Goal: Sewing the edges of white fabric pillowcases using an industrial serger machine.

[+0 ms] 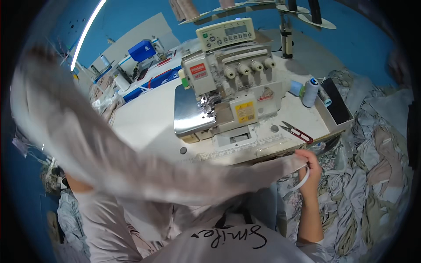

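A long pale grey-pink garment piece (175,175), blurred by motion, stretches across the view from the upper left to the right. Its right end is pinched in my right hand (310,173), in front of the table edge; a narrow white band (298,184) loops from there. My left forearm (79,184) shows a little below the cloth. At the cloth's raised upper-left end, a dark smear could be my left hand, but its fingers cannot be made out. Behind the cloth stands an overlock sewing machine (237,83) with a shiny metal plate (188,111).
Red-handled thread snips (298,133) lie on the white table (140,118), right of the machine. Nearby are a thread spool (310,93) and a dark open box (337,103). Heaped garments (372,166) fill the right side. Another sewing machine (141,51) stands farther back left.
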Available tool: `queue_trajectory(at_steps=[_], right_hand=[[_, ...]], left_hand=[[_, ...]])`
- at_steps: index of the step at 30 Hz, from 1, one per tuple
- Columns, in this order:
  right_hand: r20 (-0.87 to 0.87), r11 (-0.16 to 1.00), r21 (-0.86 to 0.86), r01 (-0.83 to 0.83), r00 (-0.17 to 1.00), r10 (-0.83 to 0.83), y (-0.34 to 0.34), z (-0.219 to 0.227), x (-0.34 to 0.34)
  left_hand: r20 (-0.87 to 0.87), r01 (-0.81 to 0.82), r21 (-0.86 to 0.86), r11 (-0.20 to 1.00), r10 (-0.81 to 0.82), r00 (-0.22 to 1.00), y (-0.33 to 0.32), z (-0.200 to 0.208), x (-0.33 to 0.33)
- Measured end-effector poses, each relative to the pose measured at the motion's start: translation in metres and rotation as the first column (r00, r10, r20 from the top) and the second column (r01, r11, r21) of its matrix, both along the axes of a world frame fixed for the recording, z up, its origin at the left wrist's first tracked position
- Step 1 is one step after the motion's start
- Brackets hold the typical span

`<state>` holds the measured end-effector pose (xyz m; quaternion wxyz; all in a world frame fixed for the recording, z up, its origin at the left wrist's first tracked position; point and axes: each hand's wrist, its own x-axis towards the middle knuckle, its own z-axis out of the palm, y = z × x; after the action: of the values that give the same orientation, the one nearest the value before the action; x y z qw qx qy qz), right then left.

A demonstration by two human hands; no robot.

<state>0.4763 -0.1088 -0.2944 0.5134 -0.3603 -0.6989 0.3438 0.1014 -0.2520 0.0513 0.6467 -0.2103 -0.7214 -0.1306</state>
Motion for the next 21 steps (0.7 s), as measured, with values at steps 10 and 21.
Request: queue_trajectory(at_steps=[10, 21], right_hand=[[-0.197, 0.880, -0.407, -0.247, 0.964, 0.179, 0.016, 0.037, 0.026], [-0.259, 0.741, -0.442, -0.506, 0.863, 0.435, -0.002, 0.066, -0.176]], left_hand=[[0.331, 0.850, 0.487, 0.201, -0.943, 0.033, -0.070, -0.045, -0.160], [0.270, 0.018, -0.032, 0.999, -0.008, 0.963, -0.152, -0.070, -0.385]])
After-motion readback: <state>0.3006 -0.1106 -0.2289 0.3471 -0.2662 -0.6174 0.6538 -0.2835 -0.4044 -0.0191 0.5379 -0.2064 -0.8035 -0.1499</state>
